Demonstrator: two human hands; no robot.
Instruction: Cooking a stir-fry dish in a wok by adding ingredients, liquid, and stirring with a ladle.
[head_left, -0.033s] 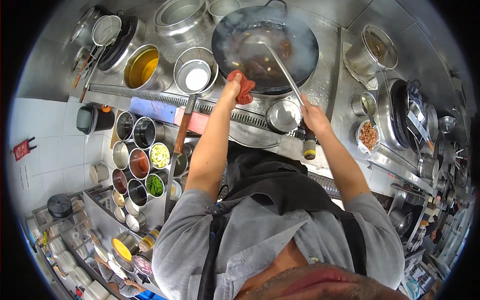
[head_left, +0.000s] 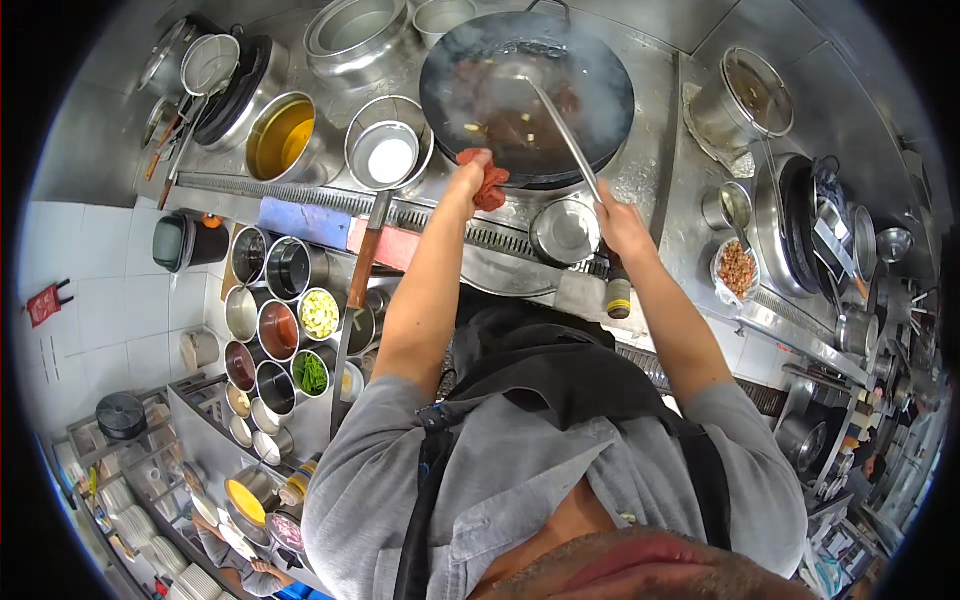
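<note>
A large black wok (head_left: 612,110) sits at the far middle, steaming, with dark liquid and a few pale pieces in it. My left hand (head_left: 468,180) is closed on a folded red cloth (head_left: 489,188), pressed against the wok's near left rim. The rim under the cloth is hidden. In my right hand (head_left: 622,226) is the long handle of a metal ladle (head_left: 563,126). The fingers wrap round its end, and the ladle's bowl lies in the liquid, blurred by steam. Just below the wok, near my right hand, stands a shiny metal bowl (head_left: 566,232).
Left of the wok is a strainer (head_left: 389,158) with a wooden handle, then a pot of yellow oil (head_left: 283,138). Several metal containers (head_left: 280,327) of ingredients stand at the lower left. A tall pot (head_left: 742,98) and a bowl of brown bits (head_left: 736,270) are on the right.
The ladle's bowl has shifted very slightly within the wok, and the liquid around it has moved a little. Both hands keep their grips.
</note>
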